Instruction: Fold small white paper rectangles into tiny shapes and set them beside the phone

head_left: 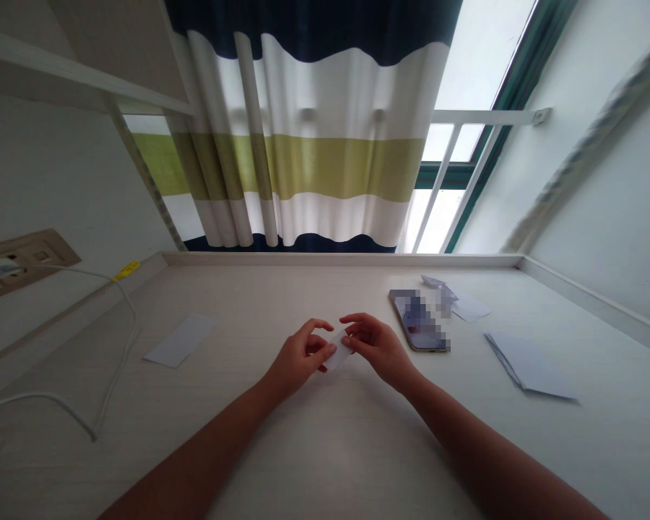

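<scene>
A small folded piece of white paper (pixel 337 352) sits between both hands just above the pale desk (pixel 325 448). My left hand (pixel 297 355) pinches its left end with thumb and fingers. My right hand (pixel 376 345) grips its right end, fingers curled over the top. Both hands meet at the middle of the desk.
A phone (pixel 418 321) lies just right of my hands, with small paper pieces (pixel 463 303) behind it. A stack of white sheets (pixel 528 362) lies at the right. One paper strip (pixel 183 339) lies at the left, near a white cable (pixel 116 361) running from a wall socket (pixel 19 261). A striped curtain (pixel 308 166) hangs behind the desk.
</scene>
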The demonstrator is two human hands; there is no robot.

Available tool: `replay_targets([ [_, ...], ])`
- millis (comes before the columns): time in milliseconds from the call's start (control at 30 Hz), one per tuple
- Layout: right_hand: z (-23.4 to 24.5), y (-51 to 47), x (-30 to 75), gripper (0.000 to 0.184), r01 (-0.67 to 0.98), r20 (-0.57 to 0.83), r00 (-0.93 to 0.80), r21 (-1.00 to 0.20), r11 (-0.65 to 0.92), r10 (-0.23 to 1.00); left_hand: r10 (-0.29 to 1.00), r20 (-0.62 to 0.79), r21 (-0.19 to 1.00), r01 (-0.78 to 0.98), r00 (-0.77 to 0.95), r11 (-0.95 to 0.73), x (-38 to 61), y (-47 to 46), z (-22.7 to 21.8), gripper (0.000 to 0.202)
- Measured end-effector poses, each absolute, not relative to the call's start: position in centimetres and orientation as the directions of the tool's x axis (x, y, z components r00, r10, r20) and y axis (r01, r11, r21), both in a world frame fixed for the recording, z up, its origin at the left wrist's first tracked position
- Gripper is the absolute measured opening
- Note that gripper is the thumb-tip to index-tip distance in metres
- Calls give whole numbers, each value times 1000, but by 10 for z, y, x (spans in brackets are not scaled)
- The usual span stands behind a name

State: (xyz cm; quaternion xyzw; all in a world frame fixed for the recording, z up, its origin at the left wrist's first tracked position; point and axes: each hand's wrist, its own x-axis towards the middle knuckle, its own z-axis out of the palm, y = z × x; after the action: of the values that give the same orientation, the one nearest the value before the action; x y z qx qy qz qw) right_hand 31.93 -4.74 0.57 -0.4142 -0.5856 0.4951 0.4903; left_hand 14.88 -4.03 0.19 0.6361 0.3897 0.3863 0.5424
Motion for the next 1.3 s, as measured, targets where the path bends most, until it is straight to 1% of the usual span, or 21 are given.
replay_targets([
  [67, 6, -49, 319, 28, 44, 181, -185, -980, 192, 966, 919, 32, 992, 101, 393, -78, 151, -39, 0, 25],
  [133, 6, -50, 318, 28, 41, 196, -187, -978, 206, 963, 920, 14, 991, 118, 392, -66, 152, -38, -1, 22],
  [233, 7, -50, 317, 30, -28, 185, -184, -983, 183, 965, 920, 14, 994, 96, 393, -56, 153, -38, 1, 22],
  [333, 8, -49, 316, 31, -94, 141, -170, -988, 126, 975, 927, 37, 998, 33, 373, -53, 153, -39, 3, 22],
  [467, 10, -48, 316, 20, -110, 95, -114, -991, 82, 989, 938, 52, 999, -33, 343, -43, 153, -40, 5, 22],
  [533, 11, -48, 316, 17, -108, 86, -88, -991, 77, 992, 934, 53, 998, -39, 352, -41, 154, -41, 4, 22],
  [700, 12, -49, 315, 17, -92, 100, -83, -992, 92, 992, 923, 105, 993, 4, 369, -115, 154, -42, 1, 21],
  [833, 11, -50, 315, 17, -80, 104, -107, -992, 95, 989, 940, 154, 985, 24, 306, -169, 153, -42, 2, 21],
  [1100, 10, -50, 314, 17, -65, 127, -101, -991, 121, 987, 948, 161, 981, 60, 276, -184, 154, -43, 5, 21],
  [1300, 10, -50, 314, 17, -53, 115, -87, -992, 111, 990, 948, 175, 975, 84, 268, -204, 153, -43, 2, 22],
])
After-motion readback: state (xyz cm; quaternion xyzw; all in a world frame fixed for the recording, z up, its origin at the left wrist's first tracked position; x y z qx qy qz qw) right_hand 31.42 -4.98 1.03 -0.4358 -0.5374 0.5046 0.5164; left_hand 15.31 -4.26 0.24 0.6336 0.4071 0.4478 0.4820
